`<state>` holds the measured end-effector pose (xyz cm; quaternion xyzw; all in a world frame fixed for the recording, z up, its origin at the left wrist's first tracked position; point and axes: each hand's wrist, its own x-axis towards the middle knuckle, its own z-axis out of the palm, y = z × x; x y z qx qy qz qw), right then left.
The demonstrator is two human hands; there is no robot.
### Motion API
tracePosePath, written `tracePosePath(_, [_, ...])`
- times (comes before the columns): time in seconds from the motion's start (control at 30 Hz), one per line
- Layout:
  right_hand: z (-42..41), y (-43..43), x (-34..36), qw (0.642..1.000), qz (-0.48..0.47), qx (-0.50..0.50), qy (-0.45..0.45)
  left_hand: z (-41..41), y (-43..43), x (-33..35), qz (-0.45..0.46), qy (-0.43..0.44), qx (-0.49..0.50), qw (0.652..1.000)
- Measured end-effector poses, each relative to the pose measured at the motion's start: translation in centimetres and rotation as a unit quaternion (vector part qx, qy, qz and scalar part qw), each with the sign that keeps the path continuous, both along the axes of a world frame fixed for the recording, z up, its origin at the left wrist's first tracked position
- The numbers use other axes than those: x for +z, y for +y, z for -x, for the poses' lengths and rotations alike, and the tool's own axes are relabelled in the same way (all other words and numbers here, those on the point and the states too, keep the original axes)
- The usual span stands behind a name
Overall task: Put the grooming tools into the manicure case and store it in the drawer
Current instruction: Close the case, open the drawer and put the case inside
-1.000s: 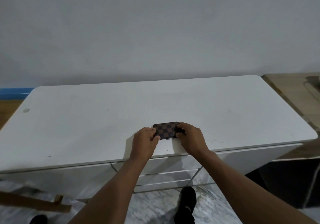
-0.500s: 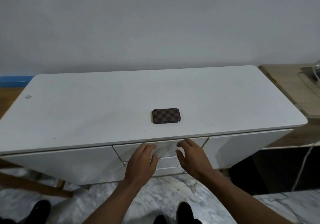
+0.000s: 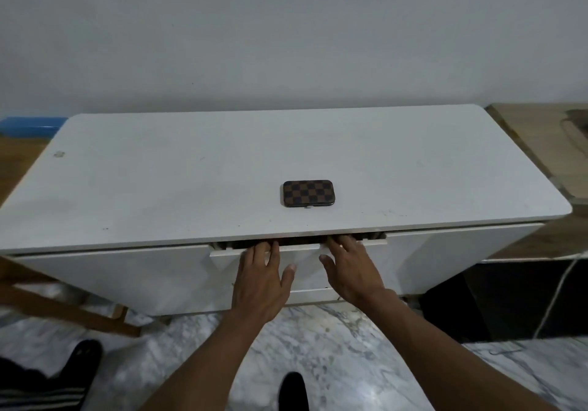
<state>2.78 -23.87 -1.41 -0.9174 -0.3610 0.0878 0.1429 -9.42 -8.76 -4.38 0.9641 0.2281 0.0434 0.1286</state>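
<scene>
The closed case (image 3: 308, 193) lies on the table (image 3: 191, 172). The drawer (image 3: 222, 253), seemingly slightly open, is gripped along its top edge by left hand (image 3: 262, 278) and right hand (image 3: 351, 270), fingers hooked over.

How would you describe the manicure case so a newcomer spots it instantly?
Find the long white cabinet against the grey wall. On its top, near the front edge and just right of centre, lies the manicure case, flat and closed, directly behind the drawer that the left hand and right hand grip. It is the only object on that top: a small rounded rectangle in brown-and-black checks.
</scene>
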Motion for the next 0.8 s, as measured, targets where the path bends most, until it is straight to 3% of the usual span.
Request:
tracePosePath(0.1, [1.3,-1.2,0.5,0.999,-0.008,-0.021,0.040,1.3,-1.2,0.2,0.019,-0.006,0.010,1.000])
tracePosePath(0.27, [4.5,-4.2,0.2,0.992,0.074,0.013,0.101,4.9,-3.5,-0.2,0.111,0.062,0.000,0.992])
tracePosePath(0.8, [14.4,-11.0,0.3,0.986,0.118,0.022,0.113,14.6,-10.5,1.1,0.131,0.143,-0.006,0.981])
